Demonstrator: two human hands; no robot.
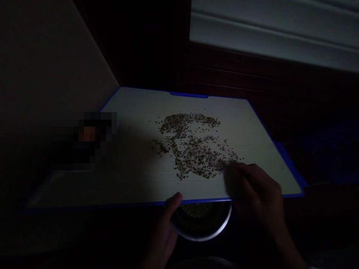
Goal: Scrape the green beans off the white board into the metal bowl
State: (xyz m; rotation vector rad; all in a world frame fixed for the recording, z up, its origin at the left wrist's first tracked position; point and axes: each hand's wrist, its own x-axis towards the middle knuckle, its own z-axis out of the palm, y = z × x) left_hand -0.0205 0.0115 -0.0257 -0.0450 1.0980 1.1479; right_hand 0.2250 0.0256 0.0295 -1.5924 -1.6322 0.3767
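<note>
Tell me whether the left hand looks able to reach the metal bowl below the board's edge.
Probably yes. The left hand sits right beside the metal bowl, thumb over the board's blue near edge, with nothing visible between them; the board covers part of the bowl, though.

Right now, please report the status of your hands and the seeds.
Left hand holding blue-edged board at front edge. Right hand touching seeds on board. Metal bowl below edge.

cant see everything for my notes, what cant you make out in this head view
Head view:
Pixelated patch over the left side of the white cutting board: hides whatever is there, orange spot unidentifiable.
Inside of the metal bowl: partly hidden by the board, dark.
Right hand's fingertips: motion-blurred.
Grains: too small to identify.
</note>
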